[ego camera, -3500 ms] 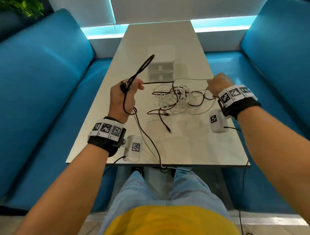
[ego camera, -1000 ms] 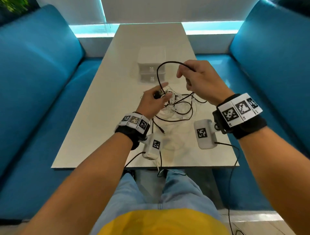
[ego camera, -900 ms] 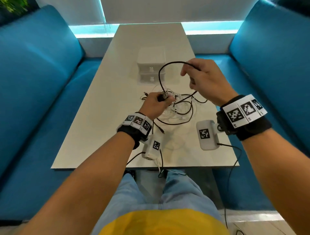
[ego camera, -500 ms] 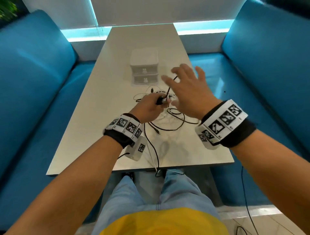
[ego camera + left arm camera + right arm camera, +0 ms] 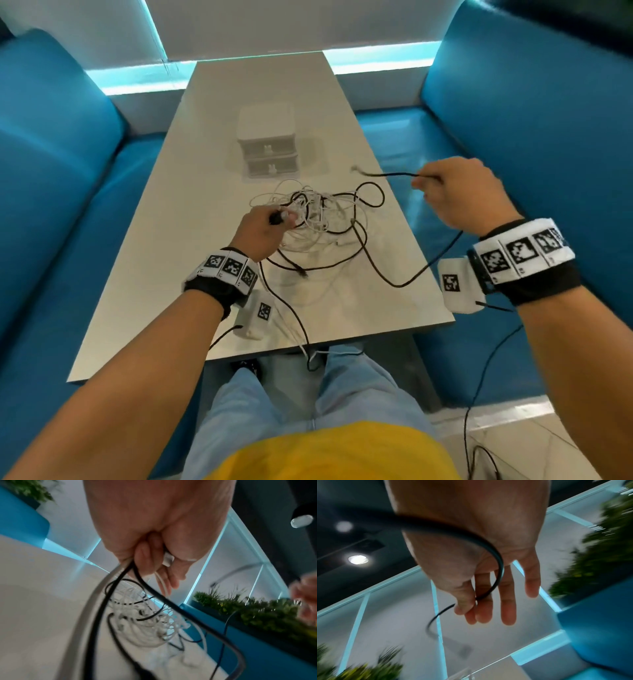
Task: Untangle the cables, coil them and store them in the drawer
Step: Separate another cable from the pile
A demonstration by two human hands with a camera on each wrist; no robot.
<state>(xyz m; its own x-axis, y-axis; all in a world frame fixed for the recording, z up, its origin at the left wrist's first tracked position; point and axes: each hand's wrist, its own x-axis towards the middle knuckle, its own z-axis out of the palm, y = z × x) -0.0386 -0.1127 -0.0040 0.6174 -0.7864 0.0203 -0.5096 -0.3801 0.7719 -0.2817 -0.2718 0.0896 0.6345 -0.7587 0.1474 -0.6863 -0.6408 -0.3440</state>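
Observation:
A tangle of white and black cables (image 5: 318,219) lies in the middle of the table (image 5: 191,212). My left hand (image 5: 263,229) rests at the tangle's left edge and grips black and white strands (image 5: 123,573), with a black plug end pinched at its fingertips. My right hand (image 5: 455,192) is raised over the table's right edge and pinches a black cable (image 5: 390,174) between thumb and forefinger (image 5: 467,601); the cable's free plug end points left, and the rest loops down onto the table. A small white drawer unit (image 5: 267,144) stands behind the tangle with both drawers closed.
Blue sofas (image 5: 58,178) flank the table on both sides. A black cable and a white one hang over the near table edge (image 5: 301,335) toward my knees. Planters with green foliage (image 5: 257,609) line the wall behind.
My right hand, which hovered spread over the tangle half a second ago, has pulled away to the right with a black cable end. The left hand has stayed at the tangle.

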